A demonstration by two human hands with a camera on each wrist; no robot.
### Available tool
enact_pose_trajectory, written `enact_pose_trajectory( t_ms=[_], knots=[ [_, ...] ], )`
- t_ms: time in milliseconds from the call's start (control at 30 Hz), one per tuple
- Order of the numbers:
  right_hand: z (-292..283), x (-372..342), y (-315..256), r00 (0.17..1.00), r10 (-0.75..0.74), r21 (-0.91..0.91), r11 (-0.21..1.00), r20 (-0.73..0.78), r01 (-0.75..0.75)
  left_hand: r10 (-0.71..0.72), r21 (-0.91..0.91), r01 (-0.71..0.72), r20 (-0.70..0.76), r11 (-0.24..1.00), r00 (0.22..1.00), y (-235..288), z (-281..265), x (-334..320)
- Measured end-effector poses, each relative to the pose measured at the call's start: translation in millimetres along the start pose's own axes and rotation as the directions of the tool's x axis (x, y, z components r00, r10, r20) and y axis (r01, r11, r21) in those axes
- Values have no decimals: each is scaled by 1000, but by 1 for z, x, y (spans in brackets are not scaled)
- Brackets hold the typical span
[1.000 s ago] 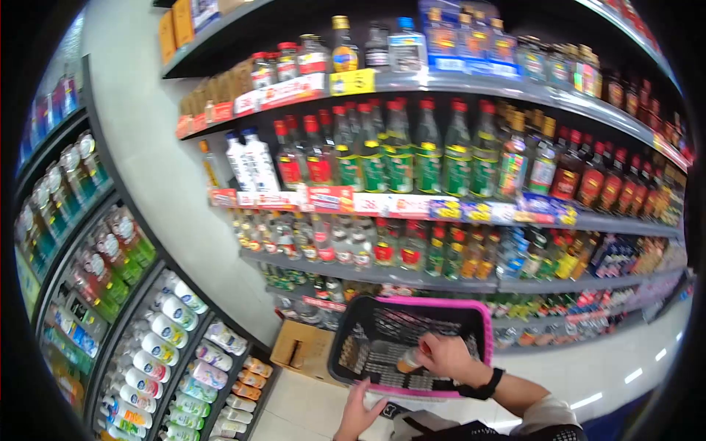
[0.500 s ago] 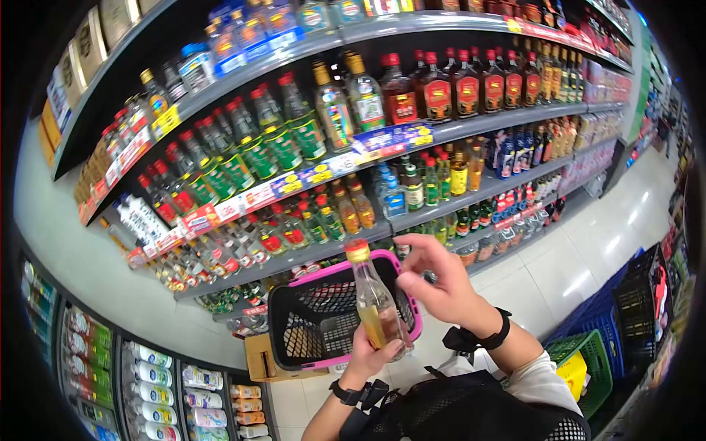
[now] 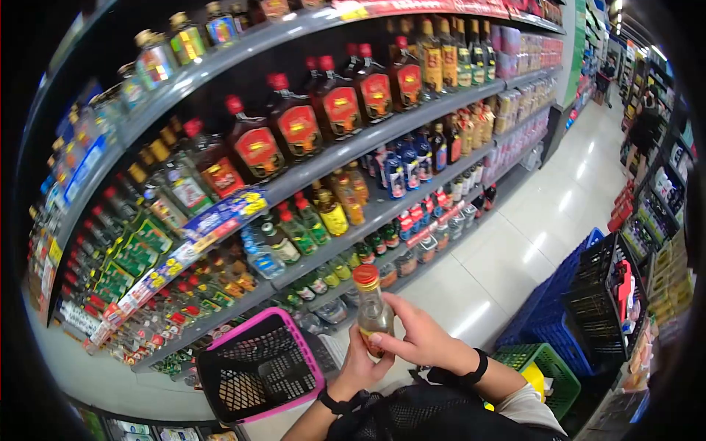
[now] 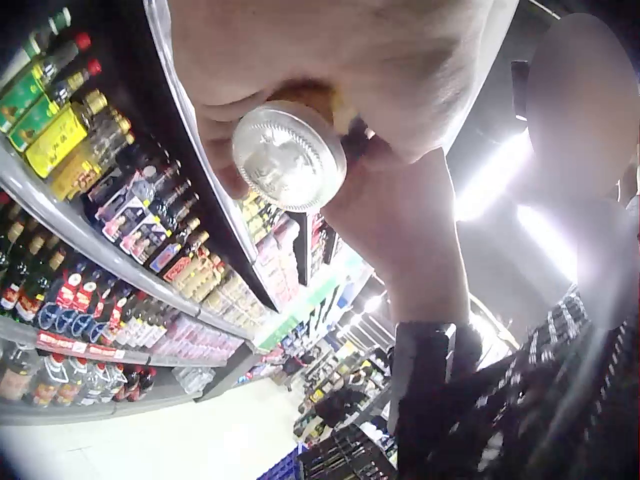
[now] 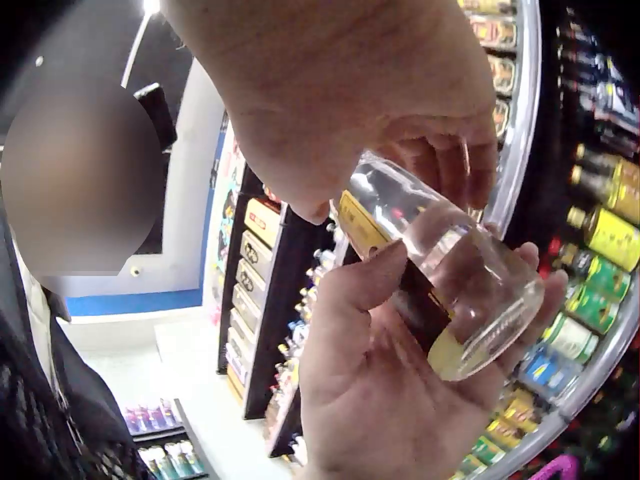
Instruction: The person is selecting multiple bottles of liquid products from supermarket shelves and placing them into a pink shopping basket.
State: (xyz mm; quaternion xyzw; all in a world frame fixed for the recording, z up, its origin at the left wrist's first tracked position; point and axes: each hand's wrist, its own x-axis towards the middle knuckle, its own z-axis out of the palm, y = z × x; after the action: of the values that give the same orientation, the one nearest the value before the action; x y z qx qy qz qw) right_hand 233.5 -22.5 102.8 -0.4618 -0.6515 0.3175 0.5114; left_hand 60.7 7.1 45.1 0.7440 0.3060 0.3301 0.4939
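Both hands hold a small clear glass bottle (image 3: 376,317) with a red and gold cap (image 3: 365,278), upright in front of the body. Its lower part is gripped by my left hand (image 3: 354,371), with thumb and fingers around the label in the right wrist view. My right hand (image 3: 430,339) clasps the bottle from the right, thumb across its front. In the left wrist view the round glass base (image 4: 288,158) shows below the left palm. The right wrist view shows a dark and gold label (image 5: 405,290) partly covered by the left thumb.
A black shopping basket with a pink rim (image 3: 304,351) stands to the left, by the shelves. Long shelves of bottles (image 3: 298,126) run along the aisle. Stacked blue crates (image 3: 540,301) and a green basket (image 3: 562,378) stand at the right. Pale floor (image 3: 485,272) lies between.
The bottle came up out of the basket in the right hand and passed into the left hand. Now the right hand grips it too. The view has turned right along the aisle.
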Motion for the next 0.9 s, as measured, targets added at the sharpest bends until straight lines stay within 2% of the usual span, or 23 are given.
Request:
enact_pose_trajectory(
  t_ms=[33,67,133,167,267,300,367,467,533,600,667,700,767,867,900],
  knots=[
    [-18,-1,9,997,10,-28,1000,-77,-12,34,58,-36,30,998,999,-15,14,15],
    [-35,-5,18,996,27,-29,999,-82,-30,24,48,-26,41,998,999,-17,28,26],
    [-69,-10,37,993,87,-63,994,-81,-92,111,198,-122,68,973,992,-19,54,52],
    [-84,-11,40,992,95,-69,992,-83,-101,138,175,-143,40,974,990,-25,66,63],
    [-118,-12,55,978,166,-145,972,-122,-184,47,83,-51,45,995,998,-36,95,90],
    [-125,-12,66,956,192,-97,971,-221,-218,-40,114,32,72,993,997,-30,100,96],
    [-142,-2,77,891,276,-10,954,-361,-299,-23,114,11,107,993,994,-43,110,113],
    [-164,12,86,860,389,42,916,-331,-399,-52,75,42,136,996,989,-53,117,130],
    [-167,23,95,870,376,17,920,-318,-391,-61,156,37,147,987,987,-53,116,143],
    [-167,39,100,884,361,-8,925,-296,-380,-72,142,55,118,988,990,-66,115,155],
    [-162,59,100,918,313,-46,942,-243,-333,47,274,-70,89,959,995,-80,109,170],
    [-156,69,109,927,280,-84,948,-249,-308,42,274,-58,62,960,997,-88,105,177],
    [-147,93,123,931,285,-113,942,-226,-316,-60,227,64,-25,972,998,-106,94,193],
    [-139,136,154,941,263,-129,947,-212,-294,-77,215,105,-136,971,988,-153,67,208],
    [-141,152,166,969,148,-215,958,-197,-190,-137,190,160,-129,969,982,-175,56,211]
  ],
)
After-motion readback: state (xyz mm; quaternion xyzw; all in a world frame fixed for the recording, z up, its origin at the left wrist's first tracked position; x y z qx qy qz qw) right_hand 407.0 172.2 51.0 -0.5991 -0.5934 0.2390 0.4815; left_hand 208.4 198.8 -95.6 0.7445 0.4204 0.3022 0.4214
